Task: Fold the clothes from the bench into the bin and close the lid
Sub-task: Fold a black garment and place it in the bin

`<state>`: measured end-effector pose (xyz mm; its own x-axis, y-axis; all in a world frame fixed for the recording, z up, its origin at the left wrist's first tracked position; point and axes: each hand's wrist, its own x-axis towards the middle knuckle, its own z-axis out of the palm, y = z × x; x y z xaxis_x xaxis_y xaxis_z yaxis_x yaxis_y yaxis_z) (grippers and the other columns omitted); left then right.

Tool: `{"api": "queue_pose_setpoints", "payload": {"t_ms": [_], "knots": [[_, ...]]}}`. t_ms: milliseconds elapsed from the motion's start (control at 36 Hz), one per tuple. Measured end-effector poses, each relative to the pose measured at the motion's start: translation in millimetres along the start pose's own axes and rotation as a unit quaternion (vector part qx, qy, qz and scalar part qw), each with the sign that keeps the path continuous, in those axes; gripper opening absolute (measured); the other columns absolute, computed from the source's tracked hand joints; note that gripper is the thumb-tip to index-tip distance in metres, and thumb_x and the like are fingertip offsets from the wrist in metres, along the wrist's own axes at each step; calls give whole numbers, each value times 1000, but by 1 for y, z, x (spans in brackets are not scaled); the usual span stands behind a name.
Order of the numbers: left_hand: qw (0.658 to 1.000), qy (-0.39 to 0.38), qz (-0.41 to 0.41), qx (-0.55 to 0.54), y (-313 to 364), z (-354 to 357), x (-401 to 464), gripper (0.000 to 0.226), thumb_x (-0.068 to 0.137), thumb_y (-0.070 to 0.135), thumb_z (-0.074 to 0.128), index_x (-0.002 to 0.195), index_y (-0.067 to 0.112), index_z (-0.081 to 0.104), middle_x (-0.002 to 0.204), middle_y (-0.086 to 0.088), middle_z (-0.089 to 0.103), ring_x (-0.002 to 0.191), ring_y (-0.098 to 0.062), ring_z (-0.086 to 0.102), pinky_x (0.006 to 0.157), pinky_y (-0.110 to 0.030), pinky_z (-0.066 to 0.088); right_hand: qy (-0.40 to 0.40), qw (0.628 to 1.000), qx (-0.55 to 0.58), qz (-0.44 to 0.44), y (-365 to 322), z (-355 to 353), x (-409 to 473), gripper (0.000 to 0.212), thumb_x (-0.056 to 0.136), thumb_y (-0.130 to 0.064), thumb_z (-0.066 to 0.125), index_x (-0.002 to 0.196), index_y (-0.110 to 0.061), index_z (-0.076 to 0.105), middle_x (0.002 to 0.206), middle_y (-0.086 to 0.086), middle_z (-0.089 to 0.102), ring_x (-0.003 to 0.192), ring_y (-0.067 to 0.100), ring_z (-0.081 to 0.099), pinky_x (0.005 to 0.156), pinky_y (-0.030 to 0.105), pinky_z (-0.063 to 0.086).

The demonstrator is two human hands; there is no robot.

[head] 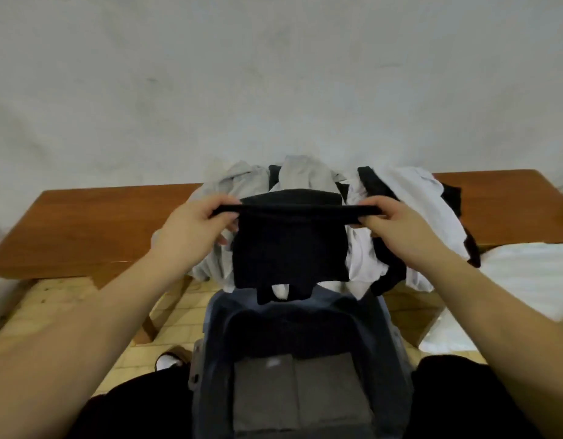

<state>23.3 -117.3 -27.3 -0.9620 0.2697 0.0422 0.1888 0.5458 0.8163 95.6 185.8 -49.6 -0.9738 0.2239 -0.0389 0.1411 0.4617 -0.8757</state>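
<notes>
Pale plaster wall (273, 74) backing; long brown wooden bench (83, 223) crossing mid-frame.

Two hands, left hand (191, 229) and right hand (400, 229), are pinching one folded black garment (289, 248) at centre frame, hanging above one open blue-grey bin (397, 359) at lower centre.

Risk: the fold is likely slipping apart during lowering.

One unfolded clothes heap (410, 198) is waiting on the bench; one grey folded item (299, 397) is lying inside.

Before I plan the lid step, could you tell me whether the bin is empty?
Not empty. The open bin already holds a folded grey garment at its bottom.
</notes>
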Motion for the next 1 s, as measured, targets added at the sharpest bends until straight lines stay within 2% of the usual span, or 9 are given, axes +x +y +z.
{"api": "queue_pose_setpoints", "payload": {"t_ms": [111,222,306,389,500,750,806,917,1000], "knots": [[999,-16,36,31,-45,30,-32,22,93,0,60,103,17,70,105,4,61,90,18,53,78,-1,40,-6,1000,-14,5,48,28,-17,33,89,-3,59,94,-35,67,101,-15,66,92,2,62,83,18,44],[997,-9,4,72,-91,56,-39,25,90,-1,64,98,22,68,116,2,48,103,5,50,85,3,32,-27,998,-53,-13,83,56,-18,46,85,8,57,89,-37,64,116,-13,53,112,7,54,99,20,39],[995,5,-48,85,-110,68,-39,29,87,-5,62,100,20,64,119,2,46,102,-17,55,80,-5,37,-44,994,-96,-10,92,68,-18,46,82,11,52,100,-31,60,122,-9,46,108,5,49,86,8,34],[993,30,-111,25,-109,76,-37,27,87,1,60,108,17,59,108,-5,57,93,-20,59,75,-20,44,-37,995,-92,6,95,75,-16,48,81,10,52,110,-28,55,117,-8,46,83,7,48,75,9,39],[977,78,-179,-88,-99,84,-33,33,93,25,66,120,13,52,105,-1,61,98,-17,59,85,-32,46,13,996,45,71,90,86,-13,40,89,0,55,120,-24,50,112,-1,54,96,13,53,91,27,43],[952,65,-240,-177,-91,98,-31,46,88,36,72,125,14,55,117,-3,66,106,-21,64,97,-41,52,113,968,156,164,76,108,-4,47,91,-30,69,131,-14,50,120,-2,59,110,15,56,99,30,44],[934,43,-265,-235,-89,96,-31,38,89,33,71,120,13,60,113,-6,71,101,-22,69,91,-41,55,88,958,184,202,76,107,0,43,89,-34,70,125,-14,56,118,1,65,109,19,62,101,37,48],[879,2,-292,-376,-77,85,-36,18,93,16,65,111,11,66,101,-7,75,73,-10,74,51,-18,51,47,953,213,209,77,97,0,21,86,-32,72,95,-15,64,101,7,73,101,24,68,99,44,52],[856,-25,-289,-428,-70,75,-40,28,91,15,64,119,7,65,110,-10,74,88,-15,74,59,-19,55,0,935,269,230,75,90,-5,22,83,-29,75,99,-14,69,102,3,76,105,22,68,103,44,49]]}}
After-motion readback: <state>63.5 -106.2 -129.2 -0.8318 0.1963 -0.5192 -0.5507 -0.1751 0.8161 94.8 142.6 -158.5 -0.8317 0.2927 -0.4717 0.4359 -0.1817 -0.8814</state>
